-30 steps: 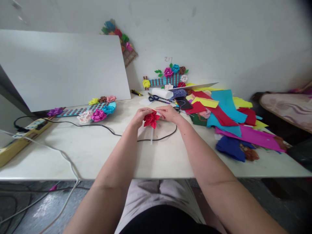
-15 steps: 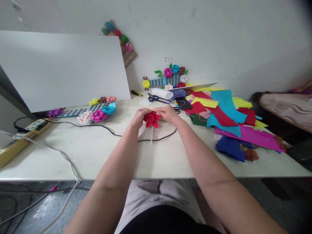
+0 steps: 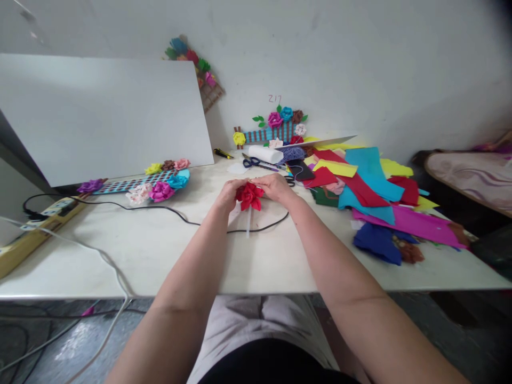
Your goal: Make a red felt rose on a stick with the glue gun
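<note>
A red paper flower (image 3: 250, 197) is held between both hands over the middle of the table. My left hand (image 3: 232, 193) closes on its left side, with the fingers curled behind the petals. From the other side my right hand (image 3: 275, 188) pinches the flower's upper right edge; its fingertips nearly meet those of the left. Below the petals a translucent white stick (image 3: 248, 223) points toward me, its upper end hidden by the flower. Behind the hands lie dark-handled scissors (image 3: 253, 162) and a white roll (image 3: 265, 154).
On the right spreads a heap of coloured paper (image 3: 370, 176). A flower-trimmed woven piece (image 3: 138, 180) lies at left, near a power strip (image 3: 44, 226). A black cable (image 3: 176, 209) crosses the table. A yellow cutter (image 3: 223, 153) and purple yarn (image 3: 293, 154) are farther back.
The right fingers have moved in from beside the flower to its top edge, nearer the left fingers. The petals have turned slightly. Both hands still grip the flower.
</note>
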Tool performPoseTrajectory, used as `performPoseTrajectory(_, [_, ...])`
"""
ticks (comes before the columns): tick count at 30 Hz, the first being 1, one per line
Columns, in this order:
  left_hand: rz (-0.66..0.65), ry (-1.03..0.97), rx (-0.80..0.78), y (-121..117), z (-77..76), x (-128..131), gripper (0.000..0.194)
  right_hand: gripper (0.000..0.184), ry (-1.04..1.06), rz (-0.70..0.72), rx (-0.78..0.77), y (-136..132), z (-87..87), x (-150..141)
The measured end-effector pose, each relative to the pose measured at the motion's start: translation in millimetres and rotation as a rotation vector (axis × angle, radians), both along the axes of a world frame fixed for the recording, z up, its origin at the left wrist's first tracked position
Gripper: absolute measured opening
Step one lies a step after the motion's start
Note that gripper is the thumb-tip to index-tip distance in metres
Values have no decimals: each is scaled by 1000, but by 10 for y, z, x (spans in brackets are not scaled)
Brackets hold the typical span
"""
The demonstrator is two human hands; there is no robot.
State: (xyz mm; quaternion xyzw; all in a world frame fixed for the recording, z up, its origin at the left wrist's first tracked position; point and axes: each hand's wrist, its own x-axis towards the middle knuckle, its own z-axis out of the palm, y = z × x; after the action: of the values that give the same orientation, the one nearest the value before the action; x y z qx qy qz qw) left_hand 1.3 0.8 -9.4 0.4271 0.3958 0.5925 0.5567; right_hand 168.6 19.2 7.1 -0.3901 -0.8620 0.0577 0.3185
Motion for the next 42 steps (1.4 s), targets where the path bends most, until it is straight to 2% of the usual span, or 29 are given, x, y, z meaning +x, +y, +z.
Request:
performPoseTrajectory(8, [-10,47,23,-9,7,-9,21,24,75,-13,-75,15,-9,-5])
performPoseTrajectory(19, [-12,120,62,-20,20,-15,22,24,84,-19,-101,-13,8,-3])
performPoseTrajectory(32, [-112,196,164,45,-58,-91,31,26,211,38,-201,12,-9,-6])
performPoseTrajectory(42, [-145,248,182,-5,-7,-72,33,23,278,73,-215,43,-33,-25])
